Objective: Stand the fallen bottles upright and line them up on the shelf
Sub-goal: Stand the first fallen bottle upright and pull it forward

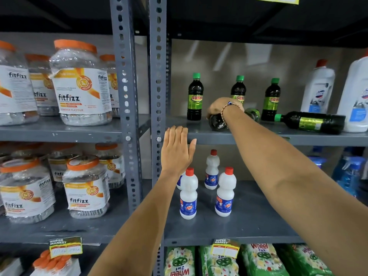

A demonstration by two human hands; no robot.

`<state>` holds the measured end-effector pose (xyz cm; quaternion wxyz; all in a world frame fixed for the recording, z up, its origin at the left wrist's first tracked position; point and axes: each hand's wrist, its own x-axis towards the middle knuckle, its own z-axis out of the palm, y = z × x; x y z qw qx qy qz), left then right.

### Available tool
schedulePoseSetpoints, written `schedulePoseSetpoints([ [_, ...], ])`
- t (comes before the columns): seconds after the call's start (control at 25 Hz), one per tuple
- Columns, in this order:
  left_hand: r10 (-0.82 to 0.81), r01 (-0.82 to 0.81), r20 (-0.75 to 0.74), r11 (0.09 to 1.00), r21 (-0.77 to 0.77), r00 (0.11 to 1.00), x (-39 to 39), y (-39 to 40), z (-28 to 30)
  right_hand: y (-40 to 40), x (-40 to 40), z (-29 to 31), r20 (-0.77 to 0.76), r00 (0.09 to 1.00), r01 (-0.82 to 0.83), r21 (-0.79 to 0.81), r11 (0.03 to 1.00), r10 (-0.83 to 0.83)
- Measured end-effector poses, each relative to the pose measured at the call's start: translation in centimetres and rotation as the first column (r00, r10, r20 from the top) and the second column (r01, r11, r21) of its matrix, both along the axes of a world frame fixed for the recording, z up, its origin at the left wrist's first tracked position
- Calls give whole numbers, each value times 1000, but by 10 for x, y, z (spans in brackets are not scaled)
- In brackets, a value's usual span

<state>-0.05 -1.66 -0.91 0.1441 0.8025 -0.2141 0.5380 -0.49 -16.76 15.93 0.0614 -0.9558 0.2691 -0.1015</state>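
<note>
On the grey metal shelf [258,137], three dark bottles with green caps and yellow-green labels stand upright: one at the left [195,97], one in the middle [238,87] partly behind the right hand [223,107], and one to the right [271,99]. The right hand, a beaded bracelet [229,108] on its wrist, is closed over a fallen dark bottle [218,121] whose round base faces the camera near the shelf's front edge; its neck and cap are hidden by the hand. A second fallen bottle [312,122] lies on its side further right, cap pointing left, its base touching a large white jug [356,96] cut off by the frame edge. Another dark bottle end [253,114] shows just past the wrist, hard to make out. The left hand [176,150] is flat and open, fingers together, holding nothing, its fingertips at the shelf's front lip beside the perforated steel upright [158,76]. Below stand small white bottles with red caps [225,194]; clear orange-lidded jars [79,82] fill the neighbouring bay.
</note>
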Motion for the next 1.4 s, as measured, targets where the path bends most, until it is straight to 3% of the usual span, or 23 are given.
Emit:
schedulePoseSetpoints([
  [0.12,-2,2,6,1000,-7,1000,1,1,1,3,-13,1,120,993,-17,5,1000,17],
  [0.24,1,-1,41,1000,-5,999,1,0,-2,1,-31,-6,298,954,-65,167,984,13],
  [0.4,31,-32,84,999,9,996,5,0,-2,1,-34,-24,610,792,-370,447,814,25],
  [0.52,37,-38,85,999,6,996,6,0,-3,4,-12,-27,725,688,-524,463,715,35],
  [0.64,39,-40,70,999,8,997,6,1,-2,8,3,-33,741,670,-579,477,661,52],
  [0.88,11,-11,61,1000,5,998,7,3,-1,-3,21,-44,657,745,-551,512,659,114],
  [1.08,14,-15,49,1000,16,999,5,2,0,-10,23,-52,620,765,-608,604,515,176],
  [1.24,15,-16,44,1000,6,999,3,4,0,-15,26,-54,635,755,-619,606,499,165],
  [1.4,8,-8,37,1000,10,999,2,3,0,-15,27,-54,623,763,-599,584,547,171],
])
